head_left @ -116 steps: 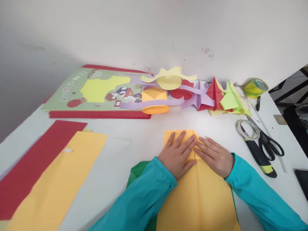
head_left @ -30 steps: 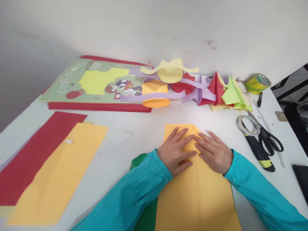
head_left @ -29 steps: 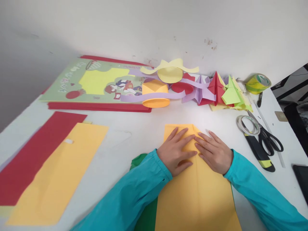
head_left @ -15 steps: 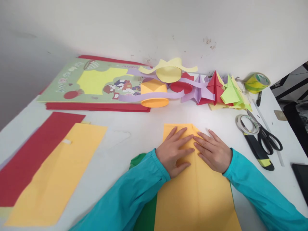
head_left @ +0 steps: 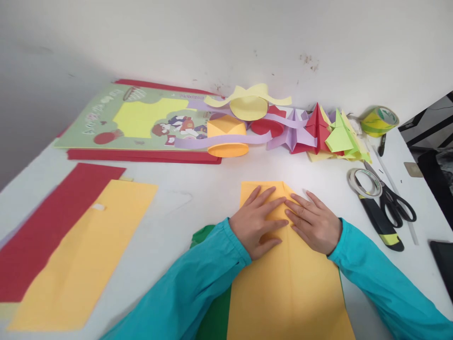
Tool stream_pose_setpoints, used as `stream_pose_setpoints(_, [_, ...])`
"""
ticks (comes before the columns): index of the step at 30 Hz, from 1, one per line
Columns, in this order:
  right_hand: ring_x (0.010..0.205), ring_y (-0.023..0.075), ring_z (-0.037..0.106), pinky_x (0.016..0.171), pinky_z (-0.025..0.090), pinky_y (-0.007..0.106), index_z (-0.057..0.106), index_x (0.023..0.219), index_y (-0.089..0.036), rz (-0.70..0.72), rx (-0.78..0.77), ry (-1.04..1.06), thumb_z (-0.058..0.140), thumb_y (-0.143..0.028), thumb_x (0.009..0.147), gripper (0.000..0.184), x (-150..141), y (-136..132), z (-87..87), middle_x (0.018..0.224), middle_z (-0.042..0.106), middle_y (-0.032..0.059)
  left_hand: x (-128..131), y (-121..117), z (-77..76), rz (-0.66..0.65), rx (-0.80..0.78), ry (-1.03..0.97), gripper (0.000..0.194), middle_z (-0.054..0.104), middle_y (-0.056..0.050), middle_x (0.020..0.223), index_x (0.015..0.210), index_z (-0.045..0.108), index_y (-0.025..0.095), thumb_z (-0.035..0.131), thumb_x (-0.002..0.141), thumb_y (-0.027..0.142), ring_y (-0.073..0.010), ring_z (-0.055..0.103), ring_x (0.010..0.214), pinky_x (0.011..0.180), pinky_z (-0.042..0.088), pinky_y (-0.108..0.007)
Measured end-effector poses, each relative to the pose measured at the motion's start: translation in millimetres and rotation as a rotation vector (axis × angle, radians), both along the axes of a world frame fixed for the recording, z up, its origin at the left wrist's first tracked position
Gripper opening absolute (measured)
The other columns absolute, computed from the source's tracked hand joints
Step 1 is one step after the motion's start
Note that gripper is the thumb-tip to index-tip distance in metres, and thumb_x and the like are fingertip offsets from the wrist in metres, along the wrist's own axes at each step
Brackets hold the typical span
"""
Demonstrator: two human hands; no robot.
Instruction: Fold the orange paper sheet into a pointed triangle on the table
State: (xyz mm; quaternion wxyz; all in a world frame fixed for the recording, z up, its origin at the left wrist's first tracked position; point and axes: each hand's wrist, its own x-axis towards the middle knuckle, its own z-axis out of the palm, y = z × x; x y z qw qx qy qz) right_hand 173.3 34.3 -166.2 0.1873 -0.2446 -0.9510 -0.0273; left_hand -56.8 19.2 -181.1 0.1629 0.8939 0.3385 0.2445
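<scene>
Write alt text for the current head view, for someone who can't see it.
The left hand and right hand press a folded corner onto a creased orange sheet on a white table. Paper crafts and a green board lie along the wall; a tape roll, scissors and a cutter sit at right.

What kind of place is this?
Probably a craft table: there are black-handled scissors, a roll of yellow-green tape and folded purple paper on it.

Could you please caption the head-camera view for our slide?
Both the left hand and right hand press on orange paper, beside scissors.
</scene>
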Motion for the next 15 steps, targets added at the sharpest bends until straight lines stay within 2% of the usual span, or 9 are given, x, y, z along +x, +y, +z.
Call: stream_pose_setpoints(15, [0.133, 0.0264, 0.039, 0.109, 0.033, 0.054, 0.061, 0.113, -0.012, -0.004, -0.045, 0.034, 0.047, -0.018, 0.090, 0.027, 0.9, 1.0, -0.3, 0.127, 0.059, 0.0124, 0.1, 0.1, -0.9, 0.000, 0.014, 0.008, 0.038, 0.044, -0.009, 0.141, 0.113, 0.063, 0.029, 0.064, 0.075, 0.033, -0.0366, 0.020, 0.139, 0.109, 0.016, -0.063])
